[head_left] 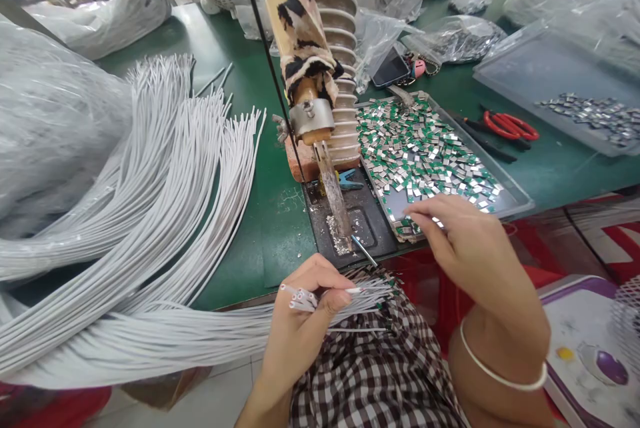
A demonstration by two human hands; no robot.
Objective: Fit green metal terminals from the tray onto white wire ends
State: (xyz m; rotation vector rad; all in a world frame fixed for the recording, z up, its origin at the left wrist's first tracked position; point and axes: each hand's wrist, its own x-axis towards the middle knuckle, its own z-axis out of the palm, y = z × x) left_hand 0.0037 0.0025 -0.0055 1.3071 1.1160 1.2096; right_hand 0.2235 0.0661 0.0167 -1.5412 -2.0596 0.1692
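Observation:
My left hand (313,308) is closed around several white cables (300,297), with one cable end pinched between thumb and forefinger. Beneath it, a bundle of white cables (200,338) runs across my lap. My right hand (450,235) is over the near edge of a clear tray (520,201) of small green and silver connectors (425,148), thumb and forefinger together; anything between them is too small to tell. A soldering iron (330,188) points down over a black, residue-covered plate (373,228), between the hands and farther back.
More white cable bundles (165,168) lie on the green table (280,228) at left. Red-handled pliers (510,127) and a phone (391,69) lie around the tray. A ribbed duct (333,35) stands behind the iron. A second bin (555,108) holds metal parts at right.

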